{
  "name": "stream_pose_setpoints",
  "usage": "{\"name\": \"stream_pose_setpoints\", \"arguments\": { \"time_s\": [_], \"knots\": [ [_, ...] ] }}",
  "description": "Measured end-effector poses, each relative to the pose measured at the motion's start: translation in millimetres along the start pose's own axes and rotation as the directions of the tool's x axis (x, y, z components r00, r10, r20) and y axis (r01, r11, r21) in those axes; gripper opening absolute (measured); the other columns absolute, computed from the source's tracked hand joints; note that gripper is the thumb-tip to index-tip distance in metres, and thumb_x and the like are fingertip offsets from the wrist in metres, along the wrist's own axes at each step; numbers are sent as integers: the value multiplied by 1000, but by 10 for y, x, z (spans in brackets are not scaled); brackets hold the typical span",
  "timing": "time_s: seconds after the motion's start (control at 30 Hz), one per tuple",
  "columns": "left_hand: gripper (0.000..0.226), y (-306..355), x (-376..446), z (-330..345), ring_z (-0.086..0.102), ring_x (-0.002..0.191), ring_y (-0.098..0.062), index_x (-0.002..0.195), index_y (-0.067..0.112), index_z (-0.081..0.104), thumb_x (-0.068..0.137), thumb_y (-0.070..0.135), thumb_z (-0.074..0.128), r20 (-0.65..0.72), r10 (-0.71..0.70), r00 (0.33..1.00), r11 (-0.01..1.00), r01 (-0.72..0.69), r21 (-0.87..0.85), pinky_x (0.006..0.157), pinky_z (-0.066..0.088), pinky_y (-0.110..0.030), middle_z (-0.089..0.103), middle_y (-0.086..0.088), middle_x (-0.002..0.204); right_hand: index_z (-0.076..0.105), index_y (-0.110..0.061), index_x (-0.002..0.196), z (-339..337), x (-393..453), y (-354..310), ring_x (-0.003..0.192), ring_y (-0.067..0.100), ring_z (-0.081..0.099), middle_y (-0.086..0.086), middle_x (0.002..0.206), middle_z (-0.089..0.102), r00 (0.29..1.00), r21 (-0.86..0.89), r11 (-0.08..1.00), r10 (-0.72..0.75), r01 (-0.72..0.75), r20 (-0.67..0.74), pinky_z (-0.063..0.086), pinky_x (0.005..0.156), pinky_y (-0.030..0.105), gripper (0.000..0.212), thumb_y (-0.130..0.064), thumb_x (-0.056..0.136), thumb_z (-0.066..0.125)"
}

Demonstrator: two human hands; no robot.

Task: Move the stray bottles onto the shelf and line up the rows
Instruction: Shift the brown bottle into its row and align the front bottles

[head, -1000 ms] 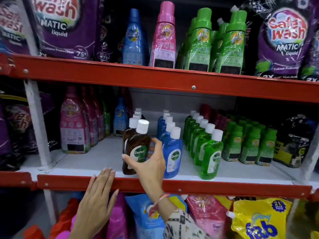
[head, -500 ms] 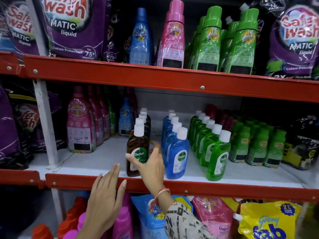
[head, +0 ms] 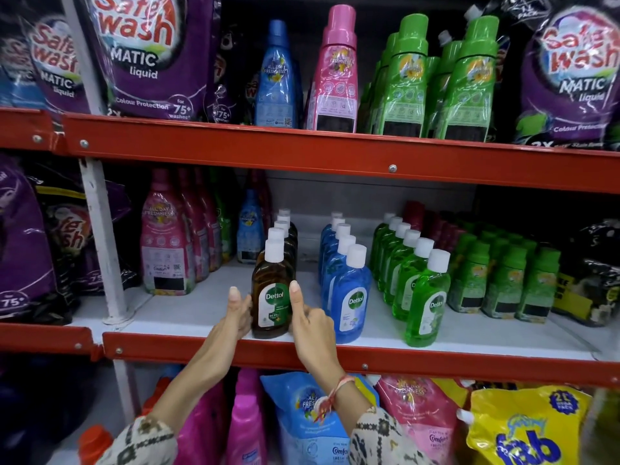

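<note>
On middle shelf (head: pixel 201 310) | brown bottle (head: pixel 272 297) upright | left hand (head: pixel 237 317), right hand (head: pixel 310 322) clasp its sides

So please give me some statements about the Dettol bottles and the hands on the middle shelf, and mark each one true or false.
1. Both hands flank the front brown bottle. True: left hand, right hand.
2. The brown bottle lies on its side. False: it stands upright.
3. The blue row stands between the brown and green rows. True.
4. The Dettol caps are red. False: they are white.
</note>
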State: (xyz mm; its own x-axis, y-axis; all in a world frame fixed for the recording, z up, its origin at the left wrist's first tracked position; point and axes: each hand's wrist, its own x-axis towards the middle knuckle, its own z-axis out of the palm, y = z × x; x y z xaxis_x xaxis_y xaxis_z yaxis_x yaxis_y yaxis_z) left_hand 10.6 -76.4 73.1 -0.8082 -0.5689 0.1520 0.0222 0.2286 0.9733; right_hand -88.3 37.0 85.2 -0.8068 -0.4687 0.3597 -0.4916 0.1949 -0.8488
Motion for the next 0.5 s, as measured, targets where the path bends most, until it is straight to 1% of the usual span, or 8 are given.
{"name": "stream_pose_setpoints", "arguments": {
  "time_s": [0.1, 0.17, 0.2, 0.23, 0.27, 0.33, 0.4, 0.5],
  "knots": [
    [118, 8, 65, -35, 51, 118, 8, 144, 43, 36, 46, 106, 18, 16, -14, 1000, 1000, 14, 15, 106, 20, -21, 47, 32, 127, 29, -17, 49, -25, -19, -1, 63, 25, 44, 0, 50, 39, 1000, -9, 1000, 5, -6, -22, 33, 65, 38, 68, -70, 91, 28],
    [79, -31, 116, -40, 52, 94, 26, 112, 68, 53, 52, 104, 16, 7, -1, 1000, 999, 1, 46, 105, 21, -23, 57, 49, 96, 29, -18, 51, -37, -18, 2, 62, 22, 44, -1, 52, 41, 1000, 3, 1000, 8, -8, -12, 35, 66, 38, 65, -69, 91, 28],
    [67, -41, 135, -47, 52, 93, 27, 99, 74, 54, 55, 103, 14, 12, -1, 1000, 998, 0, 65, 106, 21, -24, 57, 52, 88, 30, -18, 52, -45, -23, 5, 60, 20, 44, -1, 52, 41, 1000, 6, 1000, 8, -8, -4, 35, 66, 38, 65, -69, 91, 28],
    [68, -27, 136, -50, 52, 99, 23, 101, 74, 53, 56, 103, 12, 16, -4, 1000, 998, 2, 68, 106, 21, -24, 57, 51, 92, 31, -18, 52, -49, -29, 6, 59, 19, 44, -1, 52, 42, 1000, 8, 1000, 8, -8, 1, 35, 65, 38, 65, -70, 90, 27],
    [79, -17, 135, -51, 51, 109, 15, 116, 68, 51, 56, 103, 12, 17, -10, 1000, 998, 9, 62, 107, 22, -24, 56, 45, 106, 32, -17, 52, -53, -36, 8, 58, 18, 44, -1, 52, 43, 1000, 10, 1000, 10, -10, 4, 35, 63, 38, 66, -71, 89, 26],
    [108, -22, 148, -49, 48, 123, 0, 141, 46, 39, 52, 104, 16, 11, -11, 1000, 1000, 11, 29, 104, 27, -20, 49, 25, 130, 34, -16, 53, -57, -36, 18, 57, 17, 44, 2, 53, 44, 1000, 18, 1000, 12, -12, 1, 35, 58, 33, 68, -75, 83, 23],
    [124, -34, 171, -46, 45, 134, -14, 144, 31, 41, 47, 106, 26, -18, -10, 1000, 999, 9, -33, 103, 34, -22, 48, 7, 142, 32, -15, 54, -63, -31, 26, 55, 17, 41, 3, 54, 43, 1000, 22, 1000, 13, -13, 2, 34, 55, 27, 68, -77, 81, 21],
    [134, -43, 185, -40, 42, 138, -24, 144, 19, 44, 43, 106, 33, -51, -26, 998, 997, 22, -74, 104, 34, -27, 47, -8, 148, 39, -11, 56, -65, -23, 40, 63, 24, 51, 12, 60, 55, 999, 48, 998, 28, -29, 20, 37, 60, 35, 72, -75, 86, 25]
  ]
}}
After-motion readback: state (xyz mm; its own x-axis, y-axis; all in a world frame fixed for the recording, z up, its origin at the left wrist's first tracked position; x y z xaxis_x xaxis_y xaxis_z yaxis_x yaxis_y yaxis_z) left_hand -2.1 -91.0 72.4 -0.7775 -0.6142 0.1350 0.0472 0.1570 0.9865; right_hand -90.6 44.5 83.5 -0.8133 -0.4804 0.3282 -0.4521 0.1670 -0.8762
